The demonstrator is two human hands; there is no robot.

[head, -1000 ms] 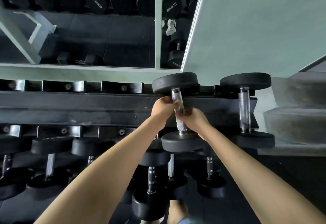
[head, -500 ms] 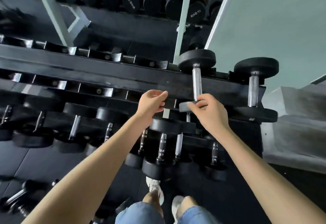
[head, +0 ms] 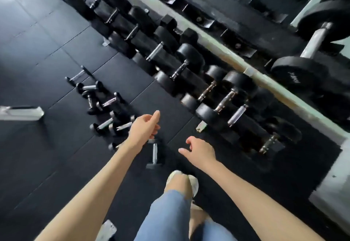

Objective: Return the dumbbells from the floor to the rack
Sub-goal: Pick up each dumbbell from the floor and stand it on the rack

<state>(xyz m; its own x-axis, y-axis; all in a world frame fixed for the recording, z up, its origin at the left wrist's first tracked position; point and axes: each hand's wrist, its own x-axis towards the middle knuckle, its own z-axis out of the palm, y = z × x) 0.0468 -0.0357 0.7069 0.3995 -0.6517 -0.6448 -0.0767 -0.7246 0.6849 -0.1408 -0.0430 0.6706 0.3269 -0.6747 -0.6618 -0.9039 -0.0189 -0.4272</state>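
Note:
Several small black dumbbells [head: 106,106] with chrome handles lie scattered on the black rubber floor at centre left. One more dumbbell [head: 155,153] lies just below and between my hands. My left hand [head: 144,129] hangs above the floor with loosely curled fingers and holds nothing. My right hand [head: 198,150] is also empty, fingers relaxed. The dumbbell rack [head: 234,64] runs diagonally across the upper right, its lower tier full of black dumbbells. A large dumbbell [head: 314,41] rests on the top tier at far right.
My legs in blue jeans and a white shoe [head: 193,183] are at the bottom centre. A pale metal bench foot [head: 20,113] juts in from the left edge. A small metal piece [head: 108,229] lies near the bottom edge.
Both hands let go of the dumbbell now resting on the top tier and dropped away from the rack. My view swung down and left to the floor.

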